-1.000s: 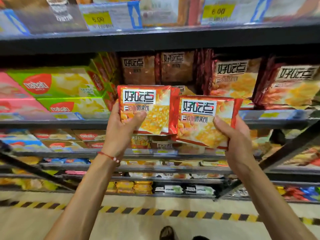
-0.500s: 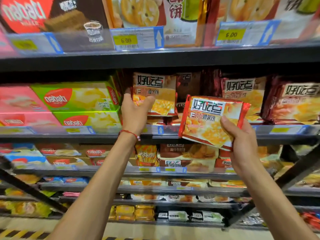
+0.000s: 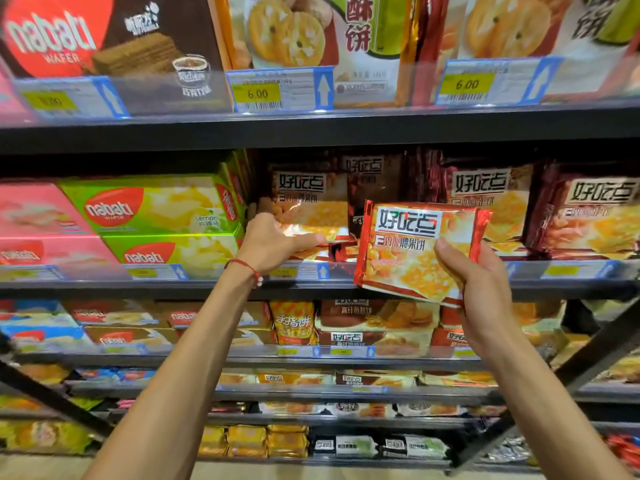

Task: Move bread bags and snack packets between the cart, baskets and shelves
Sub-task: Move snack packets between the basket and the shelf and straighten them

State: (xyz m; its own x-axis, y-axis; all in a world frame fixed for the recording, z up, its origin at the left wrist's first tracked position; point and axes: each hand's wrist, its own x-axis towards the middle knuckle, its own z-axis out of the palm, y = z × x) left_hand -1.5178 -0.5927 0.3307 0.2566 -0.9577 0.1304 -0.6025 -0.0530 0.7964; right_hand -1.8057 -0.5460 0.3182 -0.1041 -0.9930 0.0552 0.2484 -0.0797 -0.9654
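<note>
The packet (image 3: 412,251) in the right hand (image 3: 485,299) is red-edged, with golden biscuits and black characters on white. The left hand (image 3: 273,240) holds a matching packet (image 3: 311,209); a red cord (image 3: 242,263) circles that wrist.

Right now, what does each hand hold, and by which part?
Right hand: red snack packet, by its lower right corner. Left hand: on a shelf packet's lower edge; grip unclear.

I hold two red cracker packets (image 3: 415,251), one in my left hand (image 3: 273,239), one in my right hand (image 3: 485,292); two green wafer boxes (image 3: 152,206); two pink boxes (image 3: 34,213).
</note>
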